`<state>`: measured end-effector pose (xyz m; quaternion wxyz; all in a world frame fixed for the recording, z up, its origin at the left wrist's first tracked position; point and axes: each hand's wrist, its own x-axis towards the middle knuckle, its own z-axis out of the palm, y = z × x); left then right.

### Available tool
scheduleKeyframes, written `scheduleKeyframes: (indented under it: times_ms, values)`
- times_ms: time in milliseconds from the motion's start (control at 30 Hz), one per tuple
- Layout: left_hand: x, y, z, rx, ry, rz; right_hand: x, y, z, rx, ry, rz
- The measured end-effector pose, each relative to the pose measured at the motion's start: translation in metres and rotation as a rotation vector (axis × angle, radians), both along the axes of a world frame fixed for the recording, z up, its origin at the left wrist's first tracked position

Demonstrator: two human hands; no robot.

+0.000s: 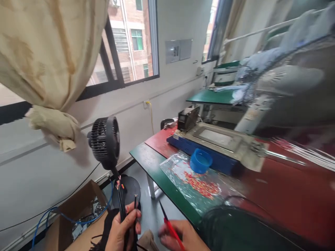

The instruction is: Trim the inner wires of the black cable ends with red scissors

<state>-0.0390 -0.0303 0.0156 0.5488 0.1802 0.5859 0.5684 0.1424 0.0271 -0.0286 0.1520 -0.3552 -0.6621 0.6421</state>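
Note:
Near the bottom centre, my left hand [125, 225] is closed around several black cables [120, 202] whose stripped ends show red and pale wires at the top. One separate black cable end [135, 201] sticks up by its fingertips. To the right, my right hand [180, 235] holds a slim tool [172, 230] with a red handle and a dark pointed tip aimed up and left. The hands are apart, and the tool does not touch the cables. Part of the right hand is blurred.
Small red and yellow pieces [200, 185] lie on a plastic bag beside a blue bowl [201, 161] on the table [157, 174]. Behind stands a blue-sided machine [193, 150]. A black fan [104, 143] and an open cardboard box [56, 230] are at left.

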Motion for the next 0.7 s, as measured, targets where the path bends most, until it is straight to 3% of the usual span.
scheduleKeyframes:
  times_ms: [100, 200, 333, 567, 700]
  values:
    - [0.026, 0.002, -0.009, -0.01, -0.072, -0.058, 0.005, 0.004, 0.008, -0.203, 0.309, -0.2]
    - [0.044, 0.005, -0.015, -0.029, -0.08, -0.069, 0.009, 0.007, 0.014, -0.247, 0.448, -0.25]
    - [0.055, 0.007, -0.018, -0.051, 0.013, -0.104, 0.01, 0.007, 0.015, -0.242, 0.432, -0.32]
    - [0.053, 0.005, -0.026, -0.109, 0.113, -0.098, 0.008, 0.005, 0.016, -0.288, 0.41, -0.358]
    - [0.053, 0.005, -0.027, -0.092, 0.081, -0.098, 0.009, 0.005, 0.019, -0.276, 0.438, -0.367]
